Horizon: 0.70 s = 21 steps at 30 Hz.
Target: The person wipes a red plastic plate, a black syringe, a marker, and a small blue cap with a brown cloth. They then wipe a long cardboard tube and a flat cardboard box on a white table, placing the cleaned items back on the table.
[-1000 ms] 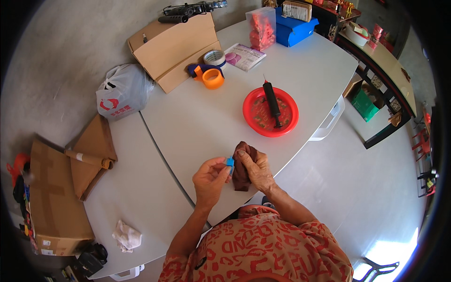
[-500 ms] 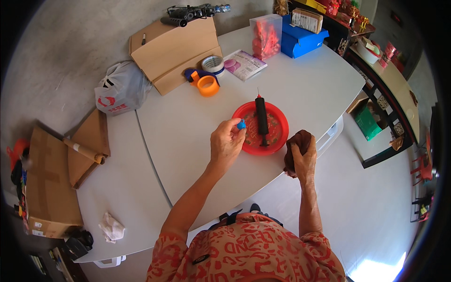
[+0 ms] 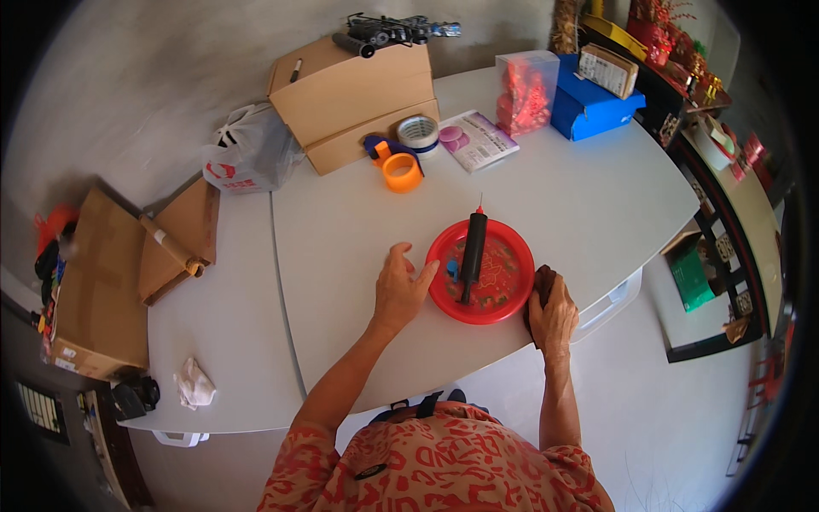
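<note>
My right hand (image 3: 556, 316), right of centre, grips dark-brown cloth (image 3: 543, 280): likely light, soft; grasp folds. Left hand (image 3: 401, 293), centre: empty, fingers spread beside red plate (image 3: 490, 315).

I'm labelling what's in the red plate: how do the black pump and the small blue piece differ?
The black pump is long and slim; the small blue piece is short and stubby. The pump is mostly black with a red tip, while the piece looks blue. The pump's needle end extends past the rim, whereas the piece sits within it. Both are on the red plate.
</note>
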{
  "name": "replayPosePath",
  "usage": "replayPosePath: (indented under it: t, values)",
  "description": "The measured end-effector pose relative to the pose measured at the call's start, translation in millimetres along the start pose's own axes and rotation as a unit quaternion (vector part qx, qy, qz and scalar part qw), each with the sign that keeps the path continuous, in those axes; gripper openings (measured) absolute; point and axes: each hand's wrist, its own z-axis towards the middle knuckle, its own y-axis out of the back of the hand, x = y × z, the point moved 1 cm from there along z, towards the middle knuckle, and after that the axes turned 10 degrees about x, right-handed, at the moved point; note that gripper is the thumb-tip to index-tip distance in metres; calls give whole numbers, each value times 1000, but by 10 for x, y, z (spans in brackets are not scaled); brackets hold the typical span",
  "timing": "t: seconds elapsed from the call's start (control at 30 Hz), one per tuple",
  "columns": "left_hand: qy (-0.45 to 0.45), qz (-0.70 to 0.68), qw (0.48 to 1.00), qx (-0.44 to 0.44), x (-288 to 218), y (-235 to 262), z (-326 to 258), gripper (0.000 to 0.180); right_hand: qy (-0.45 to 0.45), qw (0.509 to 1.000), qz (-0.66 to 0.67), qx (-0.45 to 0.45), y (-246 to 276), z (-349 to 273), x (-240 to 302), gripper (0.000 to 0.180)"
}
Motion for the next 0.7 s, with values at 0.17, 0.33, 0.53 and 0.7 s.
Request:
replayPosePath:
  t: [0.17,0.33,0.53,0.7]
  values:
    - [129,-267,935,193,62,-20,-30,40,43,999,6,-10,-79,49,43,27]
    - [136,-316,924,168,95,-31,-47,31,22,997,40,69,-109,52,72,30]
    - [163,-313,929,115,341,171,-57,25,43,985,99,137,-347,95,371,32]
    - [160,-320,932,58,650,568,46,26,19,960,172,222,-671,234,801,33]
